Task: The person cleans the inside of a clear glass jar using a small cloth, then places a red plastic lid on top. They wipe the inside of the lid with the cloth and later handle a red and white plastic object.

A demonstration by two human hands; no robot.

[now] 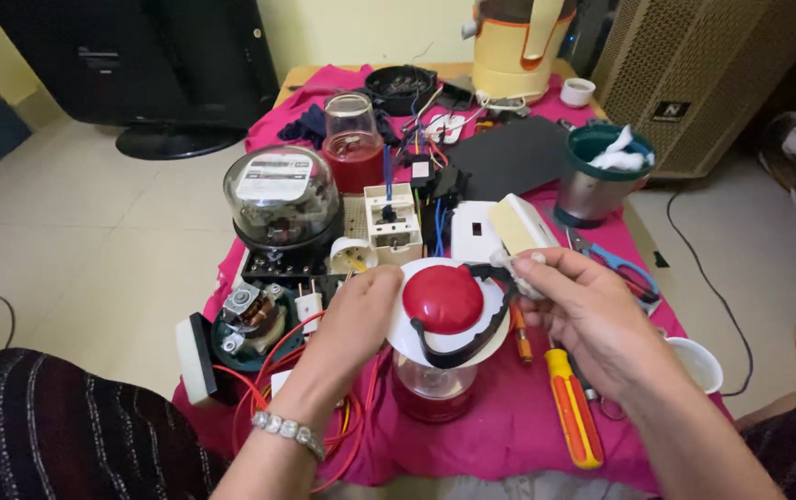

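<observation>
Pink cloth (509,426) cushions parts; left hand (356,319) steadies the red-domed white lid (444,306) while right hand (583,319) pinches a white cotton wad (520,270) to it.

We see a red dome (442,298) on a white lid (495,335), a pink cloth (509,417), a yellow-red screwdriver (572,406), blue scissors (627,271) and orange wires (273,356).

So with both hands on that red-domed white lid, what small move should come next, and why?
Probably wiping on around the red-domed white lid. The right hand pinches a small white wad at the lid's upper right edge, by the black rubber gasket hanging off the rim, while the left hand steadies the lid's opposite side above the red-based clear jar.
</observation>
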